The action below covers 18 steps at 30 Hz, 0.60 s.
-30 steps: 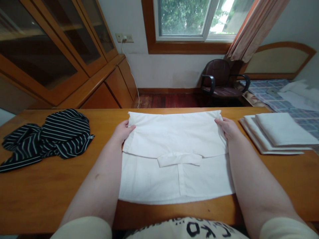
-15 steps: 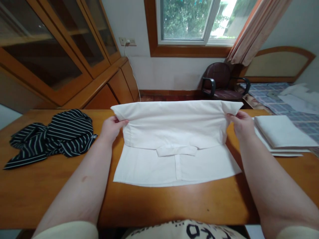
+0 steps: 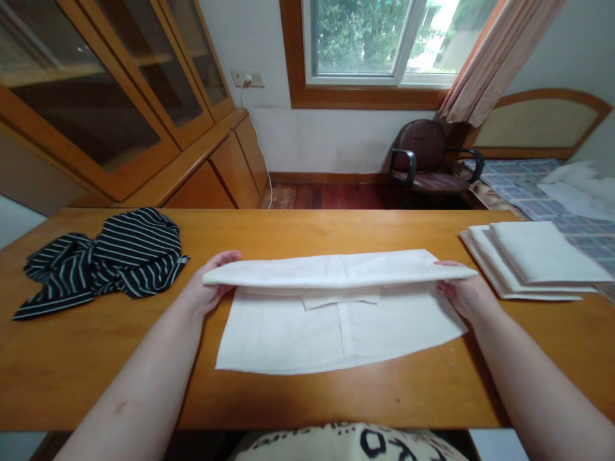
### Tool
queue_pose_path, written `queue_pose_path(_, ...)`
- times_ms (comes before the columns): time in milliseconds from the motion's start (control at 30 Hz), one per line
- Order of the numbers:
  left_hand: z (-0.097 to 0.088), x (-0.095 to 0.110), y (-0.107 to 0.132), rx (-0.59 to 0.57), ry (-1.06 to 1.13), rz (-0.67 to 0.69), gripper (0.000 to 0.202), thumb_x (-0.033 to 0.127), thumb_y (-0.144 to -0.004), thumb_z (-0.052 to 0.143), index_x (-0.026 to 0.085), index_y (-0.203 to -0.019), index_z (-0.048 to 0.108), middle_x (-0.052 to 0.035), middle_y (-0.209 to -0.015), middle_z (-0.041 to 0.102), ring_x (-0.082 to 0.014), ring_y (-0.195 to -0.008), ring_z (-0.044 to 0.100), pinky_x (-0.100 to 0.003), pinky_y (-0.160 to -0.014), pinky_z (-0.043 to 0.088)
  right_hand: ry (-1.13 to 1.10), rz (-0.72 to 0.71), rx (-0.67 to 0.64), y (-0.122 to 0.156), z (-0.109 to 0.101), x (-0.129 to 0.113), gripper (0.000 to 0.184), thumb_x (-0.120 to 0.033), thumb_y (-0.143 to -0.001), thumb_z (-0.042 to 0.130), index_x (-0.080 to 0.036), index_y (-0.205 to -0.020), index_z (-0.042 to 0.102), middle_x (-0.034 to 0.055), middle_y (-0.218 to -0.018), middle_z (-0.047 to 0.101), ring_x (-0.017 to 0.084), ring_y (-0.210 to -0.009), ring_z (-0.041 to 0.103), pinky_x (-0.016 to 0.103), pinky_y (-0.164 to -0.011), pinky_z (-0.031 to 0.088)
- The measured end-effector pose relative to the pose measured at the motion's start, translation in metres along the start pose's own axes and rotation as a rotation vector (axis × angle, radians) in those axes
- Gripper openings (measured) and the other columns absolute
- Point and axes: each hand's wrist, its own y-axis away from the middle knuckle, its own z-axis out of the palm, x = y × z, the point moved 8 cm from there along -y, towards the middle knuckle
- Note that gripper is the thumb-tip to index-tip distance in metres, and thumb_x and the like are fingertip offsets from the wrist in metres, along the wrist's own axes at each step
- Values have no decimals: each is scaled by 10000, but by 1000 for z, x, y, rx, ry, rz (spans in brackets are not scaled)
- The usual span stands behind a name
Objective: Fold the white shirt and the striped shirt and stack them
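A white garment (image 3: 283, 330) lies across the wooden table in front of me, its far part folded over toward me. A short cloth band and a vertical strip show on its lower, flat part. My left hand (image 3: 211, 285) grips the left end of the raised fold, fingers behind it and thumb partly hidden by the cloth. At the right end, my right hand (image 3: 464, 296) pinches the same fold, with fingertips showing above and below it. The fold stands a little off the layer underneath and hides part of the band.
On the left of the table (image 3: 312, 224) lies a crumpled black-and-white striped garment (image 3: 137, 246). A stack of folded white cloth (image 3: 542, 253) sits at the right. Past the table are a glass-door cabinet (image 3: 192, 160), an armchair (image 3: 423, 150) and a bed (image 3: 523, 182).
Both hands have brought the garment's far edge down and toward me, so the fold now covers more of the lower part. The table's far edge has come into view behind it.
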Motion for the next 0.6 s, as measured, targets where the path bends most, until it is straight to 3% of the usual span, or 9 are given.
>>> queue_pose_path(100,-8,-11,1,119,-22,-136,290,169,-546,681,164,-831,629,-13,-672,671,-157,-533,635,-234,-468,510,-14,103,-48,-1,13,9,267,-394,-685,658,-285,-927,630,33,-836,692,221,-705,658,341,-559,551)
queue_pose_path(200,4,-26,7,7,-44,-343,182,319,-671,624,161,-761,632,-56,-629,676,-223,-549,664,-312,-487,540,19,159,-72,-2,17,12,256,-456,-765,557,-323,-972,628,45,-1021,705,268,-945,666,407,-715,572)
queue_pose_path(333,15,-31,13,-62,-35,-473,346,488,-798,521,168,-798,655,-105,-689,709,-274,-646,700,-377,-560,571,30,243,-83,-9,12,14,328,-529,-808,443,-276,-901,630,80,-973,720,280,-953,670,426,-759,561)
queue_pose_path(467,24,-25,-4,-8,-20,-450,208,327,-792,590,141,-844,667,-118,-728,723,-270,-676,706,-372,-585,579,-52,368,-259,-17,30,11,537,-625,-862,274,-242,-888,648,98,-932,720,272,-948,670,410,-817,535)
queue_pose_path(600,36,-13,-32,20,20,-261,145,231,-781,601,126,-862,662,-110,-773,729,-239,-686,708,-328,-603,576,-177,311,-326,-34,43,-4,491,-580,-878,313,-227,-966,642,90,-1008,706,245,-974,657,394,-835,525)
